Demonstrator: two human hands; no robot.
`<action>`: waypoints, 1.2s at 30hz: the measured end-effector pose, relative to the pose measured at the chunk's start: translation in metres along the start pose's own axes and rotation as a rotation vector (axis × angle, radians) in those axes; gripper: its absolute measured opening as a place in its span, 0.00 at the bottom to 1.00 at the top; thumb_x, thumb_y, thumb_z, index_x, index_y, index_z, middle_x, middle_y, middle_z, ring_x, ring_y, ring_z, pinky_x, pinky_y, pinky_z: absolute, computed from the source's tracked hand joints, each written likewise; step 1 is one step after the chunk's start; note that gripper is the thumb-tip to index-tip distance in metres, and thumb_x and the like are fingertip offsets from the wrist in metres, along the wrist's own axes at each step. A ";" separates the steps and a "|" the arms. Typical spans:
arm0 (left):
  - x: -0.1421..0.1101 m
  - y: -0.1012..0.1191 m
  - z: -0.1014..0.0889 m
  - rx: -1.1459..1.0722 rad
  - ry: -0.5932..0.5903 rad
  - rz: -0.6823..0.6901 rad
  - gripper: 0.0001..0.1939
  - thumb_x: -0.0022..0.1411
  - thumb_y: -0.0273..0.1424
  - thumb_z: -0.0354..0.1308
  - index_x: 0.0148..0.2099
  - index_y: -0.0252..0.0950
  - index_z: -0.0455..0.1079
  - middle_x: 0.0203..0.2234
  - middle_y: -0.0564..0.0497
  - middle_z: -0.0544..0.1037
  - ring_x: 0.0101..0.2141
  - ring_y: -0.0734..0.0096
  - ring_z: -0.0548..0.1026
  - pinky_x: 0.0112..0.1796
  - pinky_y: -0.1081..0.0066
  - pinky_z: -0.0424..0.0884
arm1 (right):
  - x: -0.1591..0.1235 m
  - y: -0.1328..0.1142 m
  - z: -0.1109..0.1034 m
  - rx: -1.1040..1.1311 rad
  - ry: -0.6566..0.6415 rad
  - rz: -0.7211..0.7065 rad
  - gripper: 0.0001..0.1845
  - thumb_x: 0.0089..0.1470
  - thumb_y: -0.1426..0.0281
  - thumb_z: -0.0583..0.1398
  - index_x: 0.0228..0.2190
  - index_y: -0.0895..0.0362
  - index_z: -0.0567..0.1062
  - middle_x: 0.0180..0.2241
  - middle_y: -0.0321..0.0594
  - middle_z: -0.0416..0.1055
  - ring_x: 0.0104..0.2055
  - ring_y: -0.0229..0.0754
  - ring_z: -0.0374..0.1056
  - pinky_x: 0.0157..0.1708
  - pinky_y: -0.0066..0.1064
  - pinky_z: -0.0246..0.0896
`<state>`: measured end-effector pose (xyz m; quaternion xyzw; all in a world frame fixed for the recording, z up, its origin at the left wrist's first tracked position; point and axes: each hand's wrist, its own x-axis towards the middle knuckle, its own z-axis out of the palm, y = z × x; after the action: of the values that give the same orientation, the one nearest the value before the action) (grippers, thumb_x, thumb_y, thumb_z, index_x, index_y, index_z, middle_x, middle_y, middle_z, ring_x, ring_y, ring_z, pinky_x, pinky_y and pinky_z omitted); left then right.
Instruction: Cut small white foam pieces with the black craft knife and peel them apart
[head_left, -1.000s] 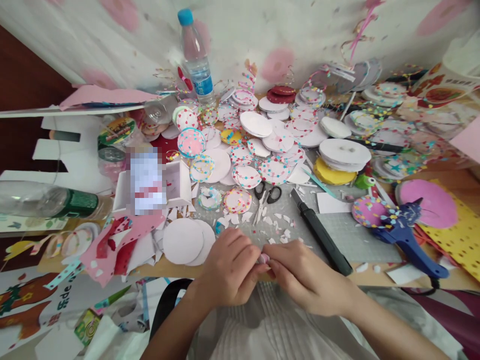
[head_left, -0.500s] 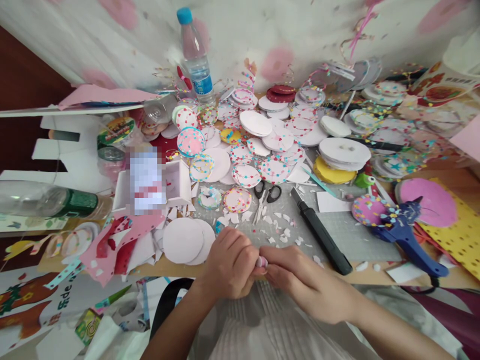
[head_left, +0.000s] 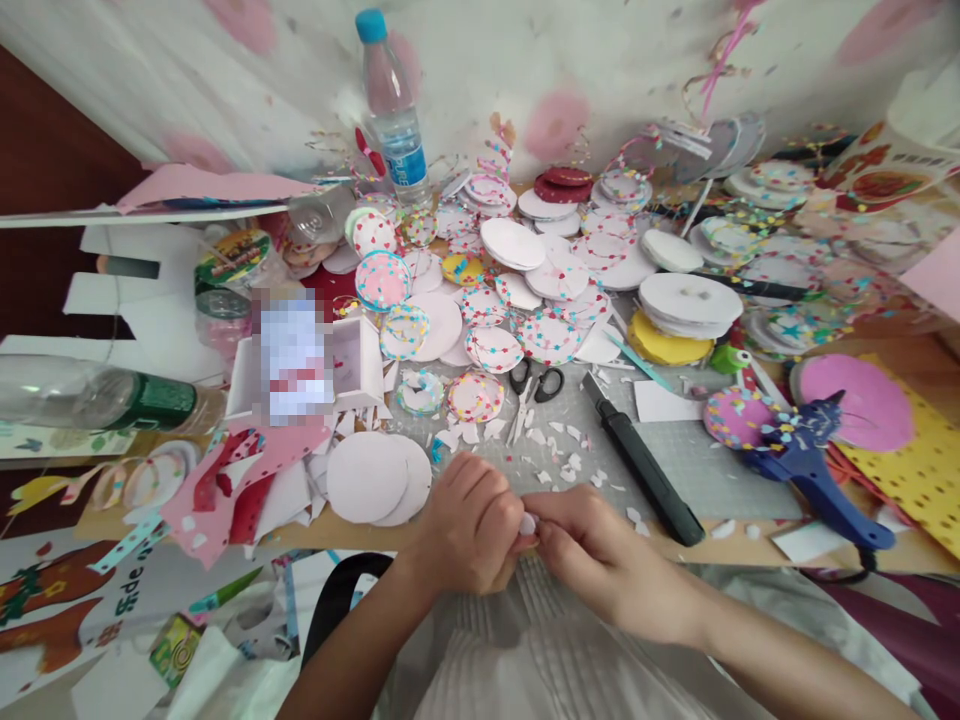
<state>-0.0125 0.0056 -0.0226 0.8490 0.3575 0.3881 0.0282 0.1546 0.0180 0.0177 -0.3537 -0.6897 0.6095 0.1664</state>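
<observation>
Close to my body, at the table's front edge, my two hands meet. My left hand (head_left: pixel 471 522) is closed in a loose fist. Its thumb side presses on a small whitish round piece (head_left: pixel 528 524). My right hand (head_left: pixel 600 560) pinches the same piece from the other side between thumb and fingers. Most of the piece is hidden by the fingers, so its kind is unclear. Just beyond the hands lie white paper scraps (head_left: pixel 574 465) and black-handled scissors (head_left: pixel 529 395). White paper discs (head_left: pixel 367 478) overlap to the left of my left hand.
A black utility knife (head_left: pixel 649 460) lies on the grey cutting mat (head_left: pixel 720 470). On the right rests a blue glue gun (head_left: pixel 821 470). Several decorated discs (head_left: pixel 493 348) crowd the back. A water bottle (head_left: pixel 397 120) stands behind them, and a white box (head_left: pixel 358 365) sits left.
The small piece between my hands has turned, showing a plain whitish face where pink showed before. My fingers have shifted slightly around it; both hands stay in nearly the same place.
</observation>
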 end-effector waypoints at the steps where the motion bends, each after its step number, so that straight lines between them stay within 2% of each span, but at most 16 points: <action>1: -0.001 0.001 0.002 -0.002 0.012 -0.004 0.12 0.69 0.30 0.37 0.34 0.38 0.58 0.21 0.51 0.62 0.24 0.65 0.60 0.28 0.65 0.57 | 0.000 0.002 0.002 0.017 0.013 0.004 0.13 0.58 0.70 0.46 0.21 0.53 0.56 0.19 0.29 0.49 0.22 0.34 0.47 0.21 0.27 0.45; 6: -0.006 0.003 0.008 -0.030 0.061 -0.030 0.12 0.69 0.31 0.37 0.34 0.37 0.57 0.22 0.51 0.61 0.25 0.66 0.59 0.28 0.65 0.57 | 0.000 0.007 0.009 0.086 0.051 -0.018 0.12 0.55 0.70 0.47 0.20 0.53 0.55 0.19 0.28 0.48 0.22 0.33 0.45 0.21 0.27 0.44; 14: -0.008 0.010 0.015 -0.087 0.143 -0.117 0.12 0.70 0.31 0.37 0.32 0.38 0.55 0.23 0.52 0.59 0.26 0.66 0.59 0.29 0.65 0.58 | 0.000 0.011 0.016 0.108 0.106 -0.063 0.12 0.55 0.69 0.47 0.21 0.52 0.53 0.19 0.29 0.49 0.21 0.33 0.46 0.20 0.26 0.45; 19: -0.010 0.015 0.018 -0.094 0.155 -0.175 0.12 0.69 0.29 0.37 0.32 0.38 0.55 0.23 0.53 0.58 0.26 0.67 0.59 0.29 0.65 0.58 | 0.002 0.014 0.020 0.060 0.187 -0.156 0.12 0.56 0.71 0.46 0.21 0.52 0.52 0.18 0.28 0.47 0.20 0.32 0.45 0.19 0.25 0.44; 28: -0.008 0.025 0.021 -0.103 0.215 -0.306 0.09 0.66 0.27 0.41 0.32 0.38 0.55 0.23 0.53 0.59 0.25 0.68 0.59 0.28 0.65 0.56 | 0.006 0.019 0.023 -0.032 0.255 -0.226 0.12 0.56 0.71 0.46 0.22 0.52 0.53 0.18 0.28 0.50 0.19 0.32 0.48 0.18 0.24 0.46; 36: 0.004 0.034 0.014 -0.181 0.197 -0.413 0.13 0.70 0.28 0.39 0.31 0.38 0.53 0.22 0.55 0.59 0.24 0.70 0.59 0.28 0.66 0.58 | 0.007 0.022 0.025 -0.136 0.350 -0.296 0.12 0.55 0.74 0.47 0.22 0.51 0.51 0.17 0.26 0.49 0.17 0.31 0.48 0.17 0.24 0.45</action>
<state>0.0192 -0.0142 -0.0189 0.7098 0.4884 0.4856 0.1478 0.1397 0.0052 -0.0101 -0.3594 -0.7343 0.4599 0.3466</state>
